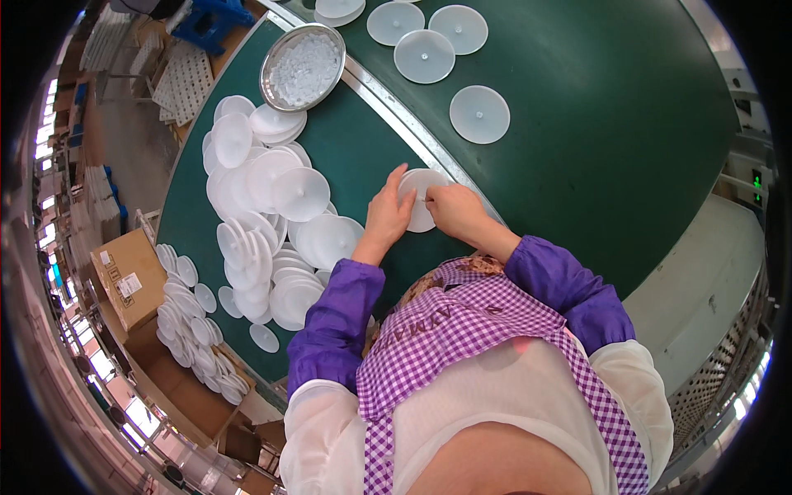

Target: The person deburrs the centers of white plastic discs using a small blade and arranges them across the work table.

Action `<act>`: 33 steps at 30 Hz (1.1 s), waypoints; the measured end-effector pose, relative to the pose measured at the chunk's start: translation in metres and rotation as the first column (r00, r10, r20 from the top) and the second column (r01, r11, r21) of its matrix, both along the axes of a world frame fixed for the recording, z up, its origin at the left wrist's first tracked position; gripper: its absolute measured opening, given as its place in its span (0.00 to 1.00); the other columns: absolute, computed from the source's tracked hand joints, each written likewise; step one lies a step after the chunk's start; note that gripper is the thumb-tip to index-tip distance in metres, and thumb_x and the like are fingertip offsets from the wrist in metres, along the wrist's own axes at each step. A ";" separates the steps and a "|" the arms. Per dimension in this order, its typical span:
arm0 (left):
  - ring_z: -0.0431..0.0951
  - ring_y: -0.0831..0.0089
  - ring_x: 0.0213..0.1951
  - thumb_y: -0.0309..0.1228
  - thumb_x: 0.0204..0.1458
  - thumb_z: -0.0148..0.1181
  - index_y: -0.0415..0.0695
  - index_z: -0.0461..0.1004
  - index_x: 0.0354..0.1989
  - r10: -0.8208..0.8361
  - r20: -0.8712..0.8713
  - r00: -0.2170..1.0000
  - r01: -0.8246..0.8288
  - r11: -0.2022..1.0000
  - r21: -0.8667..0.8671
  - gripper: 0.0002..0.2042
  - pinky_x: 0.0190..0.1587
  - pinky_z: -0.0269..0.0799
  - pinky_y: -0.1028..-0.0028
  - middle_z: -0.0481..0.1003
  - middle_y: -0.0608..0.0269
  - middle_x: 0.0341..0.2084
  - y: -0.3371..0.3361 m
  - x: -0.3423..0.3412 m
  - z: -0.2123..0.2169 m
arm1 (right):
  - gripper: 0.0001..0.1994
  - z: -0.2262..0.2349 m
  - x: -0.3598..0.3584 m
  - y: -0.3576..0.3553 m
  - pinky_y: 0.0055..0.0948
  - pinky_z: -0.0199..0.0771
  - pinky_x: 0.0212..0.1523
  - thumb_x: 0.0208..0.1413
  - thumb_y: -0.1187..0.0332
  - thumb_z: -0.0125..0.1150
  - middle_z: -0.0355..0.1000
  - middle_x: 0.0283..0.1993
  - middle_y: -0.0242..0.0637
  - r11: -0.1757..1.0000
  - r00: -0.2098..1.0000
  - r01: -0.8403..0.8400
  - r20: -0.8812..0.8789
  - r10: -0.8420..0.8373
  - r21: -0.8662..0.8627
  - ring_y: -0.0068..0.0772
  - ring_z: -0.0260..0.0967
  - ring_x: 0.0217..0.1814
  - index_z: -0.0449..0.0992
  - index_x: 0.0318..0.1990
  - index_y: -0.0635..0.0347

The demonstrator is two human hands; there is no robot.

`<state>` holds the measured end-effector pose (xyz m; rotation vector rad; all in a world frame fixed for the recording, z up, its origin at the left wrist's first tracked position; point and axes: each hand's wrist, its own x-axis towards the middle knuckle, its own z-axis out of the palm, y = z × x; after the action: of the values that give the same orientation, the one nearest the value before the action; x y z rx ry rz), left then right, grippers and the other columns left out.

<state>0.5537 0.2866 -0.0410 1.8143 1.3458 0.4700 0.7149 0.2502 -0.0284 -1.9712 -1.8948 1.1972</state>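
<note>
both hands meet over one white plastic disc at the metal rail between the green counter and the dark green belt. the left hand cups the disc's left edge, fingers curled round it; the right hand is pinched at the disc's centre, perhaps on a tiny part too small to make out. a heap of like discs lies just left on the counter, a metal bowl of small white pieces beyond it, and single discs rest on the belt.

Head camera looks steeply down, close over the green table.
</note>
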 end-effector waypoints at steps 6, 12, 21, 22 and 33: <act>0.77 0.47 0.46 0.30 0.58 0.54 0.46 0.71 0.54 -0.018 -0.183 0.983 0.111 0.852 0.511 0.15 0.48 0.71 0.60 0.76 0.43 0.44 -0.002 0.005 0.025 | 0.09 0.019 0.007 -0.006 0.49 0.73 0.35 0.56 0.66 0.54 0.75 0.29 0.52 0.988 0.983 0.131 -0.140 -0.119 0.077 0.54 0.75 0.33 0.77 0.37 0.61; 0.78 0.69 0.39 0.30 0.61 0.52 0.41 0.73 0.51 0.155 0.155 0.976 -0.134 0.982 -0.135 0.12 0.43 0.72 0.72 0.78 0.54 0.41 -0.031 0.034 0.033 | 0.07 0.042 0.018 -0.014 0.50 0.72 0.33 0.54 0.68 0.53 0.75 0.27 0.49 0.995 0.999 0.041 0.020 -0.043 0.091 0.53 0.75 0.32 0.74 0.35 0.60; 0.74 0.56 0.41 0.32 0.50 0.64 0.41 0.72 0.50 0.016 -0.155 0.988 0.063 0.870 0.489 0.19 0.43 0.71 0.64 0.74 0.52 0.40 0.007 0.028 0.005 | 0.12 0.018 0.105 -0.010 0.49 0.74 0.35 0.56 0.66 0.54 0.77 0.30 0.46 0.975 0.888 0.157 0.409 -0.208 0.155 0.51 0.76 0.35 0.74 0.46 0.58; 0.73 0.53 0.40 0.31 0.48 0.64 0.41 0.72 0.47 0.040 -0.268 0.963 0.070 0.919 0.388 0.18 0.44 0.70 0.63 0.73 0.51 0.37 0.005 0.013 -0.013 | 0.12 0.025 0.108 -0.007 0.49 0.74 0.36 0.56 0.66 0.55 0.77 0.31 0.47 0.958 0.894 0.208 0.359 -0.268 0.198 0.51 0.75 0.35 0.74 0.46 0.57; 0.75 0.80 0.36 0.27 0.57 0.56 0.39 0.71 0.44 0.188 0.248 0.950 -0.095 0.934 -0.343 0.08 0.38 0.72 0.77 0.76 0.64 0.33 -0.006 0.008 0.001 | 0.12 0.051 0.049 -0.015 0.42 0.73 0.39 0.55 0.63 0.58 0.77 0.32 0.48 0.986 0.951 0.142 -0.265 -0.161 -0.090 0.50 0.75 0.35 0.80 0.43 0.56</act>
<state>0.5614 0.2808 -0.0396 1.3301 1.2785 0.5218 0.7636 0.2347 0.0222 -1.8345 -1.5591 1.4220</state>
